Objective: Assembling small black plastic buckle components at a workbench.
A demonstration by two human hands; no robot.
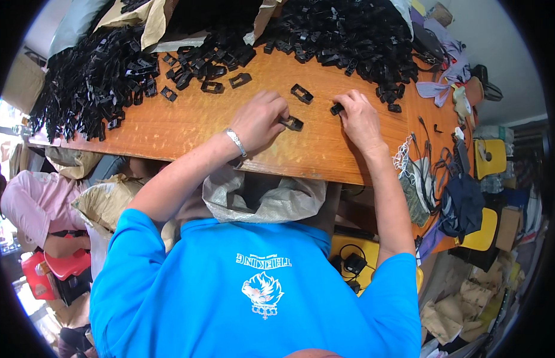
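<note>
My left hand (262, 122) is closed on a black plastic buckle frame (295, 123) just above the wooden table, its fingertips at the frame's left end. To the right, my right hand (359, 119) pinches a small black plastic part (336, 108) between thumb and fingers; its exact shape is partly hidden. Beyond and between the hands lies a loose black buckle frame (301, 93), touched by neither. More single frames, such as one black rectangular buckle frame (240, 80), are scattered farther off to the left.
Large heaps of black parts (349, 36) and black strips (92, 83) cover the table's far side. A pale sack (265, 206) hangs open below the near edge. Cables (429, 155) lie at the right by a yellow chair (491, 158). A person in pink (42, 200) sits at the left.
</note>
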